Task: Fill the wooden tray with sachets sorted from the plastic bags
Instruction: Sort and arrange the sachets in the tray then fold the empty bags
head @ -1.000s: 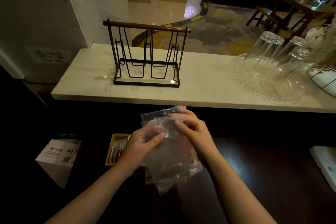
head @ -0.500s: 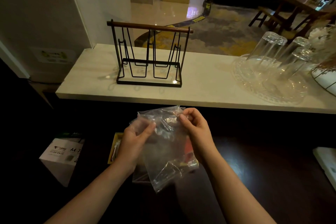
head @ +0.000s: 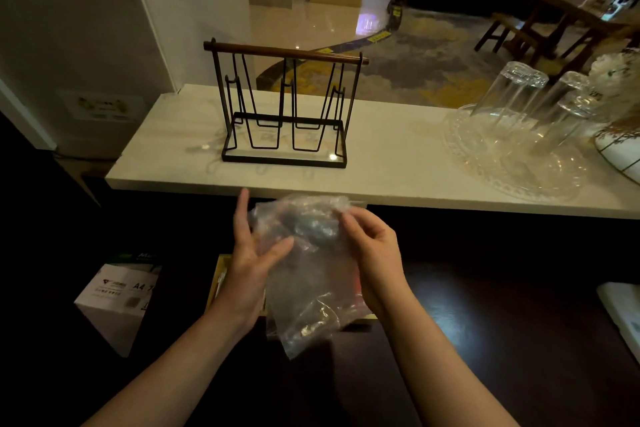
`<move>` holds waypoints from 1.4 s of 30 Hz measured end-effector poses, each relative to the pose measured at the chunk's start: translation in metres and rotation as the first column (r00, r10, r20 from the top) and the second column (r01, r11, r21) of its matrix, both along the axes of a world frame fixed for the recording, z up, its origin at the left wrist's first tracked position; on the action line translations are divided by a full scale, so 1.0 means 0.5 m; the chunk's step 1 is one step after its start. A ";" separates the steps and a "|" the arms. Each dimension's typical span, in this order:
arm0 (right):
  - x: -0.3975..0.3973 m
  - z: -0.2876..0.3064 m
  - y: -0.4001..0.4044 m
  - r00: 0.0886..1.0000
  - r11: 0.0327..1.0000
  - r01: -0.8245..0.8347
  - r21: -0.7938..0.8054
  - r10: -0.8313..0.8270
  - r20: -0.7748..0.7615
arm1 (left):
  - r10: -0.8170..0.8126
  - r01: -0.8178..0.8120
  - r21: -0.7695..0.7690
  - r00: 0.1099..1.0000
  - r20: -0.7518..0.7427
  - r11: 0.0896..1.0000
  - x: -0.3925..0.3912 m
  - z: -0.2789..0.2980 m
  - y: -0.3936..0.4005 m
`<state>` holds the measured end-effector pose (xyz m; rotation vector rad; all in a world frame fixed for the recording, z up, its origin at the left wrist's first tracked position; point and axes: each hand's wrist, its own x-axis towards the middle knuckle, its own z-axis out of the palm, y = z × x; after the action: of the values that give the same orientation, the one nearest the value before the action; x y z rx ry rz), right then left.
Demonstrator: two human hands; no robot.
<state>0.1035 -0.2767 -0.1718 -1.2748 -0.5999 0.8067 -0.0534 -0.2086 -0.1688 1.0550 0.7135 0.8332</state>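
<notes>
A clear plastic bag [head: 311, 291] hangs crumpled between both hands above the dark counter. My right hand [head: 375, 253] pinches the bag's upper right edge. My left hand [head: 251, 260] is at the bag's left side with its fingers spread, the thumb pressed against the plastic. Something red shows through the bag near my right palm. The wooden tray [head: 217, 279] lies on the counter under the bag, mostly hidden; its left edge shows with pale sachets [head: 221, 282] standing inside.
A black wire rack [head: 284, 107] with a wooden handle stands on the pale marble ledge [head: 381, 163]. Upturned glasses on a glass tray [head: 519, 149] sit at the right. A white A4 paper box [head: 117, 298] rests at the left, a white object [head: 623, 308] at the far right.
The bag's mouth has been pulled wider. My left hand has opened its fingers and shifted to the bag's left side, while my right hand keeps its pinch on the top edge.
</notes>
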 end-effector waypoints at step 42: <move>0.042 -0.055 0.004 0.856 0.975 0.051 -0.214 0.068 0.513 | -0.419 0.328 -0.418 0.896 -0.146 0.847 -0.029 -0.039 0.022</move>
<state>0.1244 -0.2749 -0.1992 -1.7176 -0.9682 0.5383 -0.0678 -0.1976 -0.1882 0.8990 0.7940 0.2119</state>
